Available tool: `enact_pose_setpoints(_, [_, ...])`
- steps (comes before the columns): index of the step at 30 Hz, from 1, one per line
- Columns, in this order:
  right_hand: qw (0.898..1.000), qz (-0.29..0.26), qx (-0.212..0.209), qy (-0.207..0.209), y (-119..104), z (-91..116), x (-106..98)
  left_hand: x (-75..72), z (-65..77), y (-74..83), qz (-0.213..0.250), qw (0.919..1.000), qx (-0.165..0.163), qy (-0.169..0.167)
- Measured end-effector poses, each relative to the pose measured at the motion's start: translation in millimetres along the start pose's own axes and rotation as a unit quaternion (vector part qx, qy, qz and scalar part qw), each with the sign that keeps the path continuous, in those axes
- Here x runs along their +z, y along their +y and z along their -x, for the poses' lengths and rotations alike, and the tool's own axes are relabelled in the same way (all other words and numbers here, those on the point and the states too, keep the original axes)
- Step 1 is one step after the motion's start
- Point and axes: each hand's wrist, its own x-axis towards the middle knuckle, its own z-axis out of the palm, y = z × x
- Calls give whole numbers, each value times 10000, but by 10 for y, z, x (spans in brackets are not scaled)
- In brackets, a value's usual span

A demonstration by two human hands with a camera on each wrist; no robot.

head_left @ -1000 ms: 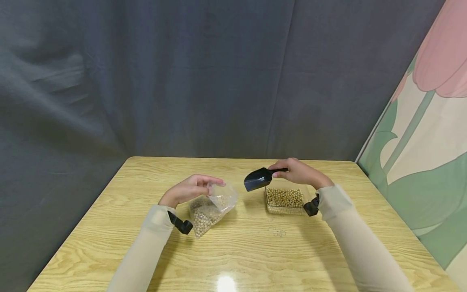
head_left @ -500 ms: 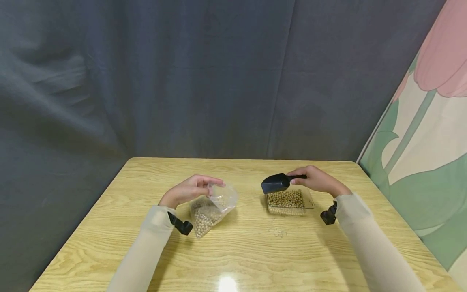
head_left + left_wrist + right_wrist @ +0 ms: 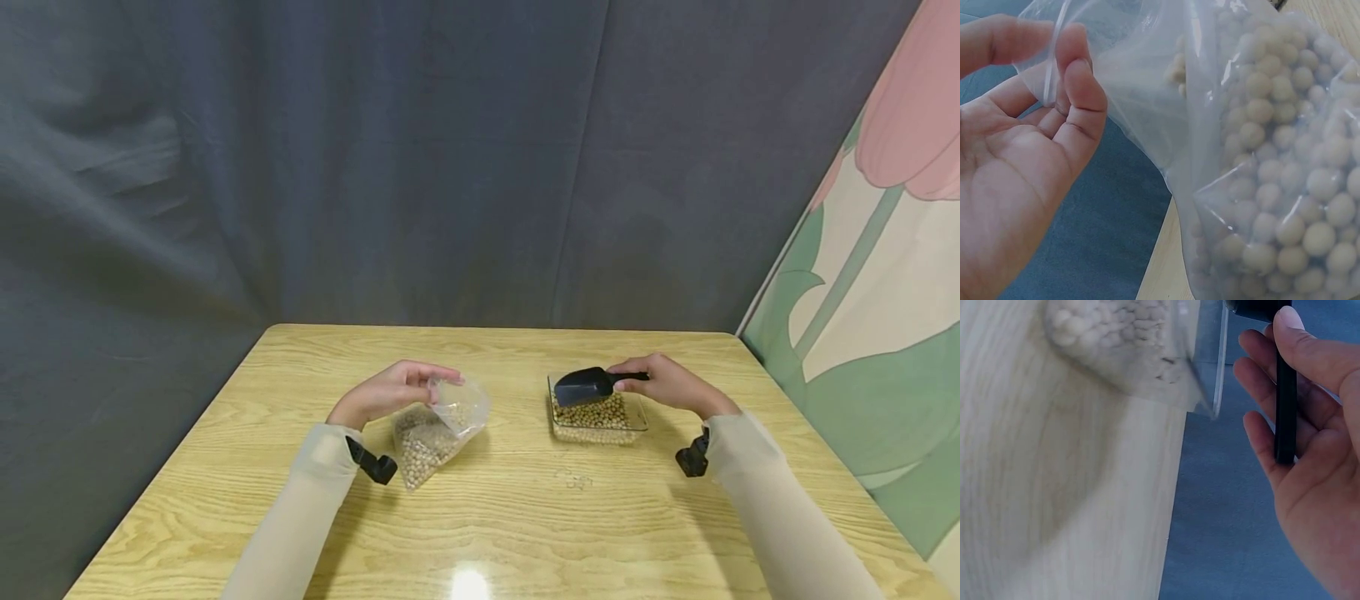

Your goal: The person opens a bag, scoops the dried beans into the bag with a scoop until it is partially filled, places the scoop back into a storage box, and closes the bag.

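A clear plastic bag of round, pale dried beans slumps on the table at centre left. My left hand pinches its open mouth; in the left wrist view the bag's rim runs between the fingers. My right hand holds a black scoop by its handle, thumb on top. The scoop's bowl is over a clear rectangular container of the same kind of beans and overlaps its back left part. What lies in the bowl is hidden from the head view.
The wood-grain table carries bag and container with a gap between them. Small clear bits lie in front of the container. A dark curtain hangs behind the table, and a flower-patterned panel stands at right.
My right hand has moved right and lower, bringing the scoop from the container's left side to over its beans. The left hand and bag have stayed in place.
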Motion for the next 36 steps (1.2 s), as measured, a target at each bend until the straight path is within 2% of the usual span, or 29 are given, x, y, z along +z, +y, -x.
enact_pose_setpoints(16, [9994,-318,59,-143,132,56,210,3,7,-5,32,10000,-51,13])
enact_pose_setpoints(25, [9980,-568,166,-210,118,83,210,10,3,12,-79,9999,-77,39])
enact_pose_setpoints(29, [9978,-623,193,-107,87,80,185,5,-1,9,-153,9998,-71,46])
enact_pose_setpoints(36, [9967,-716,57,368,-55,36,119,-10,-13,-12,-38,10000,-54,24])
